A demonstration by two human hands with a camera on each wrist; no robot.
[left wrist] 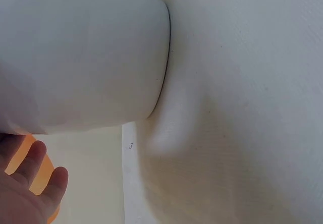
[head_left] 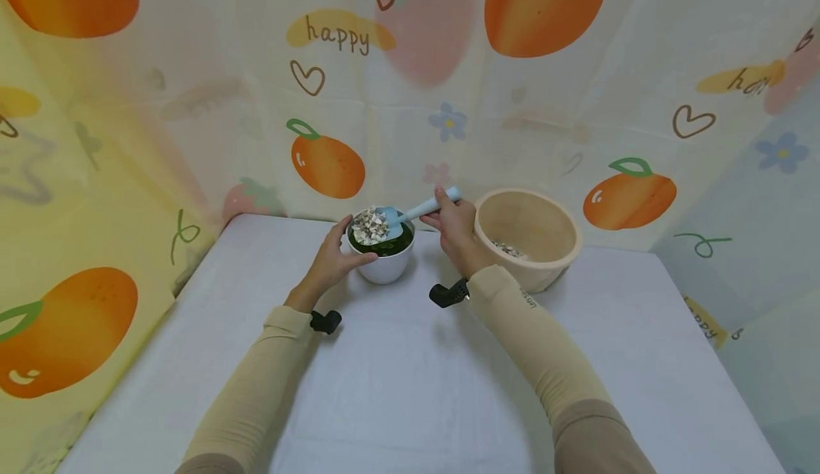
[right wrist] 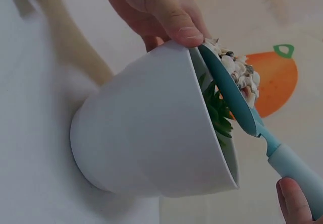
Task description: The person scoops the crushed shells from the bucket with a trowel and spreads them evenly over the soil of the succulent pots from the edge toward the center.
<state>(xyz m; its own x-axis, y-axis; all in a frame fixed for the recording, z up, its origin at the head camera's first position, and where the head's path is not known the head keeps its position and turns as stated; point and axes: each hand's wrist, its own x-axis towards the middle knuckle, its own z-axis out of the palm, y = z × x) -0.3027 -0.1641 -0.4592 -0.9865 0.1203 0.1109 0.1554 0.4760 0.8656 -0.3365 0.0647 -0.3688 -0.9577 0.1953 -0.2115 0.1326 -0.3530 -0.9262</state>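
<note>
A white pot [head_left: 383, 272] with a green plant [head_left: 392, 246] inside stands at the back of the table. My left hand [head_left: 334, 259] grips the pot at its left side, the thumb at the rim in the right wrist view. With my right hand [head_left: 456, 228] I hold the handle of a light blue trowel [right wrist: 234, 95]. Its blade lies over the pot's mouth, heaped with small pale shells or stones [right wrist: 237, 68]. In the left wrist view the pot's white wall [left wrist: 83, 57] fills much of the picture, with left fingertips [left wrist: 55, 186] near it.
Just right of my right hand sits a large beige planter [head_left: 556, 275] with some of the same pale bits [head_left: 509, 249] at its bottom. Behind the white-covered table [head_left: 397, 374] hangs a printed cloth [head_left: 250, 132] with oranges.
</note>
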